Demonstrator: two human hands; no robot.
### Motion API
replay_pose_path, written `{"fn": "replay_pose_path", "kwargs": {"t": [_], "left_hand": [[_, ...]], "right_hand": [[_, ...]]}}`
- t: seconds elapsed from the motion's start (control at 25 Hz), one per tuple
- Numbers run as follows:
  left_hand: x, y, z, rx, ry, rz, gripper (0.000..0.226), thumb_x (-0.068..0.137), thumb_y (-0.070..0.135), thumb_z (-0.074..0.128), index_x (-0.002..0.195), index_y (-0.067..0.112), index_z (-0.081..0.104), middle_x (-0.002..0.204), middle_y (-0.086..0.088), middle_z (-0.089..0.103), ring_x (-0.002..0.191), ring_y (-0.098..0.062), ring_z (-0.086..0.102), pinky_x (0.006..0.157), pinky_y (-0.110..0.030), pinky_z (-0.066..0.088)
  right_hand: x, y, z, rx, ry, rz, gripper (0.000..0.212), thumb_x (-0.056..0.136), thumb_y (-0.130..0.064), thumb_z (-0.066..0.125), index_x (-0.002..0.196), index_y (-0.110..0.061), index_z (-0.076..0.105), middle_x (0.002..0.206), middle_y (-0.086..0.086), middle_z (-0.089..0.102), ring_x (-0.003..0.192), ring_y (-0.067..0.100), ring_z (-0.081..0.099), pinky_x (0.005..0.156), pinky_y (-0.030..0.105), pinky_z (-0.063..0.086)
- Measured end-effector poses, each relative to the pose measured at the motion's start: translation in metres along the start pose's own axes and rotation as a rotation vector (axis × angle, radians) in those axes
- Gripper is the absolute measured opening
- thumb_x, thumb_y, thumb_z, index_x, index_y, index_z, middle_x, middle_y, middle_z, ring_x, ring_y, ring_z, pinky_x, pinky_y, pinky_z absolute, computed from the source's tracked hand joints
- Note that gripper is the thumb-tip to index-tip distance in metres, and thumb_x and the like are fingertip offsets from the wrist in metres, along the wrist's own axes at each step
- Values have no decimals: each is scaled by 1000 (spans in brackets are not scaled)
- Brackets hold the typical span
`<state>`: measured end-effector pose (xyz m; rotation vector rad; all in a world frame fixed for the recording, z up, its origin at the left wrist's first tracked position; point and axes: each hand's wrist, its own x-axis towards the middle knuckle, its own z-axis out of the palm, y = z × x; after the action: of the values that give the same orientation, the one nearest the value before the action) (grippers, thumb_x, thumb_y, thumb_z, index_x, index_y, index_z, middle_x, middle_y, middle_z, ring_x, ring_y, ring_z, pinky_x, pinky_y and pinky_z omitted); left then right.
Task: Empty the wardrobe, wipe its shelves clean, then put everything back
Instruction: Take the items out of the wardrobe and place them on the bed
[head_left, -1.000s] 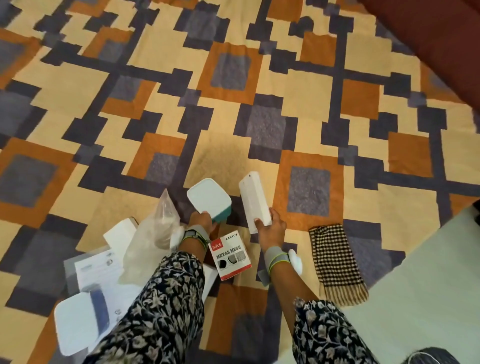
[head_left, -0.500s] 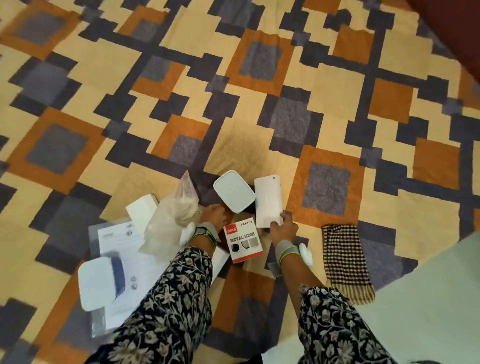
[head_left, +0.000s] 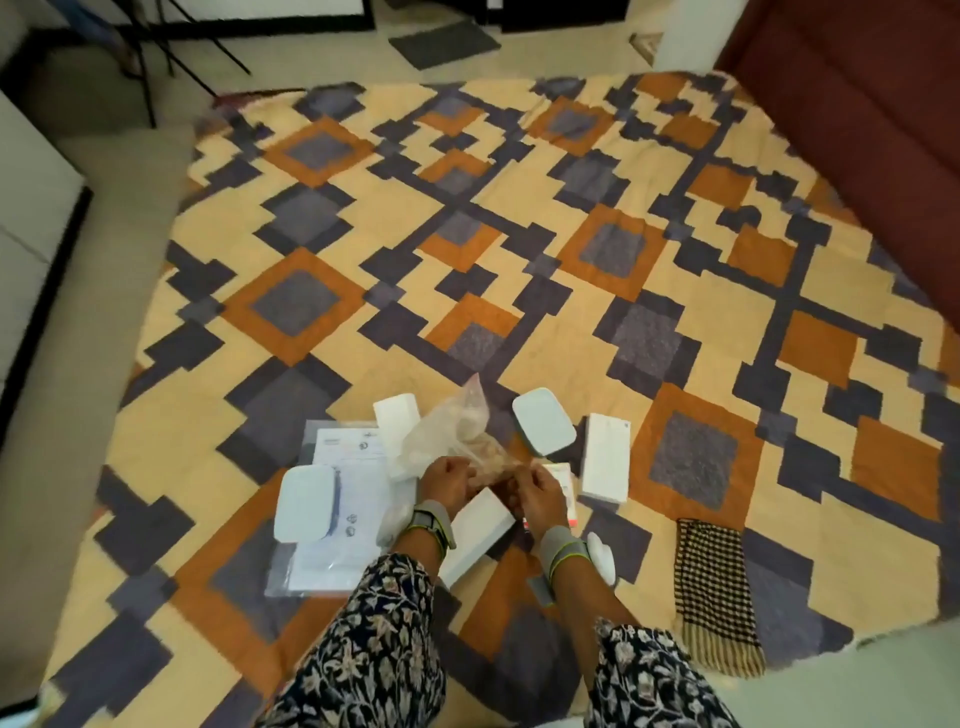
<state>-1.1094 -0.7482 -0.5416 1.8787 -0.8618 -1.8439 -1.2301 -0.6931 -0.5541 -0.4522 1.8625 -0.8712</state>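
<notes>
Head view: patterned quilt (head_left: 467, 260) fills most of frame, running off at btm. Checked cloth (head_left: 711, 587) lies at its right edge. Clear sleeve of docs (head_left: 343, 545) sits left w/ a flat white box (head_left: 304, 501) on top. Tall white box (head_left: 605, 457) and rounded white case (head_left: 543, 428) lie just beyond the hands. Plastic bag (head_left: 457, 431), contents too blurred to ID, is pinched btwn curled fingers of left hand (head_left: 447, 480) and right hand (head_left: 540, 499). Red-white carton (head_left: 563, 478) is mostly hidden behind right hand.
</notes>
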Motion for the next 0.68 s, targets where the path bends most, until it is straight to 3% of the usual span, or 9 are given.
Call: {"fn": "replay_pose_path", "kwargs": {"t": [0.12, 0.2, 0.24, 0.32, 0.44, 0.52, 0.64, 0.68], "left_hand": [[-30, -7, -32, -45, 61, 16, 17, 98, 13, 42, 97, 7, 58, 98, -11, 61, 89, -27, 59, 64, -27, 46], [-66, -24, -74, -96, 85, 49, 21, 98, 13, 40, 102, 4, 59, 100, -11, 60, 90, -27, 58, 62, -25, 44], [-67, -25, -73, -92, 77, 50, 24, 99, 13, 38, 109, 3, 58, 101, -11, 60, 87, -27, 58, 59, -22, 43], [-110, -49, -140, -179, 198, 88, 27, 99, 12, 38, 115, 0, 56, 100, -12, 59, 72, -20, 57, 51, -19, 42], [-176, -102, -241, -293, 349, 124, 29, 99, 13, 41, 115, -4, 57, 99, -13, 63, 56, -13, 54, 40, -17, 38], [-192, -114, -273, -322, 376, 166, 27, 99, 12, 40, 113, -2, 58, 97, -14, 65, 48, -10, 53, 34, -13, 33], [-327, -194, -419, -547, 645, 283, 18, 99, 12, 37, 106, 8, 53, 80, -2, 60, 44, -7, 56, 36, -13, 34], [-338, -196, -432, -520, 662, 311, 17, 99, 12, 37, 106, 9, 52, 80, 0, 59, 48, -6, 57, 42, -16, 36]], "right_hand": [[-32, -7, 25, -26, -91, -72, 23, 95, -28, 50, 75, -18, 57, 79, 9, 64, 67, 21, 58, 65, 31, 46], [-75, -9, 54, -45, -157, -123, 23, 95, -28, 51, 75, -17, 58, 75, 5, 63, 68, 21, 57, 67, 33, 47], [-75, -10, 56, -27, -146, -120, 23, 96, -28, 51, 76, -16, 58, 71, 3, 62, 65, 20, 55, 63, 31, 46], [-135, -10, 97, -81, -276, -187, 24, 96, -28, 50, 77, -16, 58, 68, 1, 60, 58, 17, 52, 57, 26, 41], [-230, -6, 164, -199, -455, -346, 24, 96, -23, 50, 73, -18, 56, 70, 4, 61, 62, 19, 54, 62, 29, 44], [-252, -10, 196, -199, -496, -346, 25, 95, -18, 51, 69, -18, 54, 67, 4, 59, 63, 20, 52, 65, 30, 44], [-434, 13, 295, -282, -776, -568, 23, 95, -12, 51, 72, -13, 54, 63, 2, 55, 56, 15, 48, 55, 22, 42], [-443, 11, 305, -268, -791, -585, 21, 95, -12, 51, 75, -11, 55, 62, 2, 55, 55, 14, 48, 53, 21, 41]]}}
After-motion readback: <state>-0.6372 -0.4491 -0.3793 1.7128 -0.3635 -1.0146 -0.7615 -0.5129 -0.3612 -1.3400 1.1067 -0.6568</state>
